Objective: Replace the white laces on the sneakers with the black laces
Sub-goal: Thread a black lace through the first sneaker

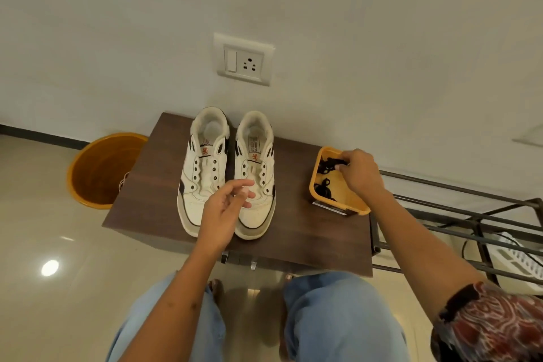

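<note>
1. On a dark wooden table [308, 244]: two white sneakers [229, 173] side by side, toes toward the camera, heels toward the wall, eyelets bare of laces.
2. Over the toe of the right-hand sneaker: left hand [224, 211], fingers loosely spread and relaxed, gripping nothing; contact with the shoe not clear.
3. At the table's right end, well apart from the shoes: a yellow plastic tray [355, 203] holding two bundles of black laces [323, 188].
4. Reaching into the far end of the tray: right hand [360, 173], fingertips pinched on the far bundle of black laces.
5. On the floor left of the table: an orange bucket [100, 170], something pale and cord-like at its near rim, too small to name.
6. On the wall above the sneakers: a white switch-and-socket plate [244, 59].
7. To the right of the table: a dark metal rack [470, 214], a white plastic item [517, 261] beneath its bars.
8. Bottom of view: light blue trousers [338, 317] and a red patterned sleeve [493, 326].
</note>
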Available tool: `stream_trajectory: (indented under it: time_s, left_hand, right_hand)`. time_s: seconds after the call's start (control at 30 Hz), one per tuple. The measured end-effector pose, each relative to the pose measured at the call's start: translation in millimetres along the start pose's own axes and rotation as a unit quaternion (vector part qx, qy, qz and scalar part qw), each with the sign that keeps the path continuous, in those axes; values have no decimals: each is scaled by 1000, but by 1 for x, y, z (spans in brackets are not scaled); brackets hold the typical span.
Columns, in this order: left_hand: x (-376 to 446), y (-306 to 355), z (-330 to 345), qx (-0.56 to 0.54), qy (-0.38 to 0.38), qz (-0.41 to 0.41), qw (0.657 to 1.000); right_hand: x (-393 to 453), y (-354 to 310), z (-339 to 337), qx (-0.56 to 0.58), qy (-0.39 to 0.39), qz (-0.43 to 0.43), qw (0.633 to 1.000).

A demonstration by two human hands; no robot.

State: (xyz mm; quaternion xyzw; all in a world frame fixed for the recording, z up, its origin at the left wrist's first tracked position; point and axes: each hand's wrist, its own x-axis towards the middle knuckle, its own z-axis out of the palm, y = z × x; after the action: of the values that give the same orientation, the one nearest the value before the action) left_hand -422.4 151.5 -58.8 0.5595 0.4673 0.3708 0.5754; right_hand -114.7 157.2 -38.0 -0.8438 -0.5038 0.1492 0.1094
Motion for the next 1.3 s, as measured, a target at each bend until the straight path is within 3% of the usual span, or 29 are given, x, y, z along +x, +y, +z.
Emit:
stream_trajectory:
  time_s: [0.37,0.63,0.87,1.1,1.2,1.3]
  left_hand:
    - [-48,22,-1,92,-65,-2,994]
    - [-59,123,2,105,-101,102,984]
    - [-92,170,-3,122,-185,139,965]
    - [-102,173,-35,96,-111,93,985]
    - [-101,178,-47,-1,-64,15,998]
    - [-98,180,-59,-104,-47,-23,993]
  right_hand:
    - [-68,-30,-102,164,84,-74,980]
    - [-158,-95,-154,283,0,-164,945]
    - [-211,-114,-155,332,-9,-199,922]
    - [-227,-115,-148,370,9,-158,916]
    - [-225,-114,-145,416,8,-109,903]
    - [-221,-113,-142,384,14,-93,919]
